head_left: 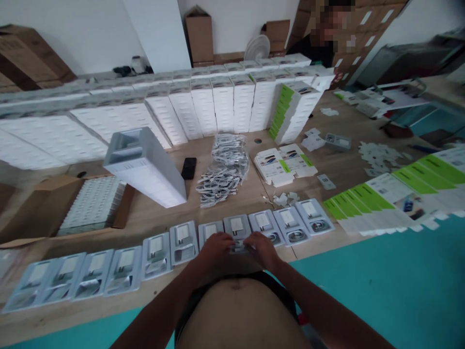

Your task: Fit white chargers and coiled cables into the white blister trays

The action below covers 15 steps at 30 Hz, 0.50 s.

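Observation:
Both hands are at a grey plastic tray (237,226) near the middle of a row along the table's front edge. A white charger adapter lies in its upper compartment. My left hand (217,246) and my right hand (262,248) are closed, fingertips on a coiled cable (239,246) at the lower compartment. Its details are blurred and partly covered by the fingers. To the right, trays (293,226) hold an adapter above and a coiled cable below. Trays on the left (157,254) hold adapters, with no cable visible below.
Behind the row lie a pile of bundled cables (225,169), a phone (189,168) and a tall stack of grey trays (145,165). An open carton (90,206) holds white adapters. Flat printed boxes (395,194) overlap at right. White box stacks (218,104) line the back; a person (319,43) stands beyond.

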### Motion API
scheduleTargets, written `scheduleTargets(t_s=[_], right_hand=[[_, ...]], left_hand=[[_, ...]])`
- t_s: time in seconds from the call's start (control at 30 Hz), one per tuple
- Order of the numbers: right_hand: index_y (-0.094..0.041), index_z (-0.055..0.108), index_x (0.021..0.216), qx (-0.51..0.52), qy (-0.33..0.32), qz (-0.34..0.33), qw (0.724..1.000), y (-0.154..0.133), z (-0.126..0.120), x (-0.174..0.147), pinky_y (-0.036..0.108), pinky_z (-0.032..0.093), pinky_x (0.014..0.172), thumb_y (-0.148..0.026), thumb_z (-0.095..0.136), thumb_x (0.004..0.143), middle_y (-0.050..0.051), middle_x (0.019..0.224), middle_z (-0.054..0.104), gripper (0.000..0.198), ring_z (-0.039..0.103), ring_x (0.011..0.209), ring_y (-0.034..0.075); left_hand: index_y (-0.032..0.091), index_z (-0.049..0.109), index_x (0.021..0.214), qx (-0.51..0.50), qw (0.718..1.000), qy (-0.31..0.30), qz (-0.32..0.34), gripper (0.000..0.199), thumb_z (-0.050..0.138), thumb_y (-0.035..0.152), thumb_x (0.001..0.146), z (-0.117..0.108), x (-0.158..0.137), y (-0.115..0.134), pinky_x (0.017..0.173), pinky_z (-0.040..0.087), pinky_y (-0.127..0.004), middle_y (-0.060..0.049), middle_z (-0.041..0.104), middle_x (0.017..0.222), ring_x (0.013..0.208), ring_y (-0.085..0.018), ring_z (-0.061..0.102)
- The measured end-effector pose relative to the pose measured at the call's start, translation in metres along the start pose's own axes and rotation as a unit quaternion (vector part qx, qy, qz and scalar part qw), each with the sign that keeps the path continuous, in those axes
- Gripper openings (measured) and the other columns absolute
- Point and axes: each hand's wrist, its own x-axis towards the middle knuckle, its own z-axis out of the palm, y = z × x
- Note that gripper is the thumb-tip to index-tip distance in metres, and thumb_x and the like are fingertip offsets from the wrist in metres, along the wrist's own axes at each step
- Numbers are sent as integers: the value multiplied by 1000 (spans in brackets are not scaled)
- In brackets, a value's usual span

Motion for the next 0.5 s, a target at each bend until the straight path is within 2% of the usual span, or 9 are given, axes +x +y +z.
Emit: scheduleTargets(t_s=[0.1, 0.17, 0.23, 0.4, 0.5], right_hand=[[-25, 73, 90, -102, -3, -63, 993, 9, 15, -12, 39, 39, 93, -18, 63, 87, 4, 101, 73, 13, 58, 102, 22], [-28, 71, 98, -152, -2, -83, 985, 11, 15, -18, 44, 33, 99, -19, 62, 89, 3, 116, 69, 15, 54, 111, 25], [-27, 68, 106, -181, -24, -101, 978, 10, 14, -24, 45, 31, 101, -20, 60, 91, 4, 121, 67, 19, 52, 114, 24], [-20, 63, 115, -219, -65, -102, 968, 0, 21, -29, 44, 25, 110, -17, 59, 90, 6, 113, 68, 26, 53, 114, 22], [-18, 65, 112, -233, -77, -87, 966, -5, 26, -21, 46, 22, 113, -16, 61, 87, 7, 103, 70, 25, 56, 108, 23]], left_hand=[[21, 61, 119, 91, 993, -54, 51, 31, 53, 18, 89, 19, -5, -2, 101, 40, -41, -8, 66, 120, 113, -24, 56], [20, 57, 125, 129, 987, -64, 66, 34, 50, 19, 92, 27, -7, -2, 107, 35, -45, -9, 63, 125, 118, -24, 53], [19, 55, 125, 161, 982, -69, 69, 34, 48, 18, 93, 34, -9, -3, 112, 27, -50, -10, 64, 123, 119, -24, 52], [17, 60, 118, 193, 976, -74, 72, 29, 48, 16, 92, 45, -7, -1, 115, 19, -55, -10, 67, 115, 117, -25, 54], [21, 62, 115, 157, 981, -94, 70, 29, 51, 17, 89, 37, 2, 2, 113, 22, -56, -8, 67, 116, 114, -25, 56]])
